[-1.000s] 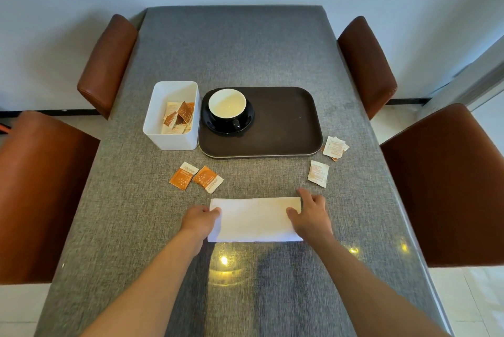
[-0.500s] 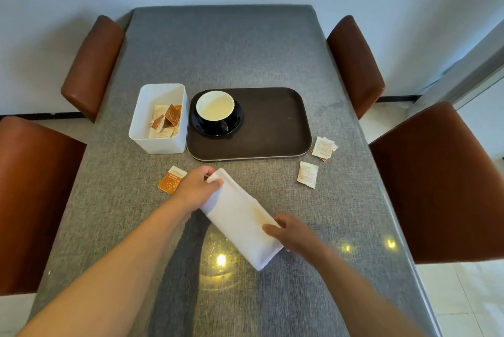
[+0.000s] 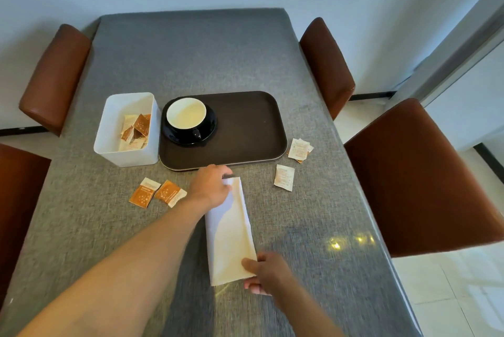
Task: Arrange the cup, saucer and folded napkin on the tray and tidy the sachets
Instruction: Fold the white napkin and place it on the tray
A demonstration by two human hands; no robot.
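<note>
A long, narrow folded napkin [image 3: 230, 230] of soft white cloth lies lengthwise on the coarse grey woven table [image 3: 191, 63], just short of the smooth dark rounded-rectangle tray [image 3: 245, 129]. The left hand [image 3: 211, 186] pinches its far end and the right hand [image 3: 266, 271] its near corner, each grip closed on the cloth. A black cup [image 3: 186, 118] with a cream interior sits on its glossy black saucer [image 3: 210, 129] at the tray's left end, and small paper sachets [image 3: 283, 181] lie loose on the table.

Lighting: bright, even daylight. Glare: spots on table [image 3: 349, 244] at 4 o'clock. Shadows: soft. Blur: motion smear on left hand [image 3: 211, 186]. Distortion: wide-angle bowing at edges.
</note>
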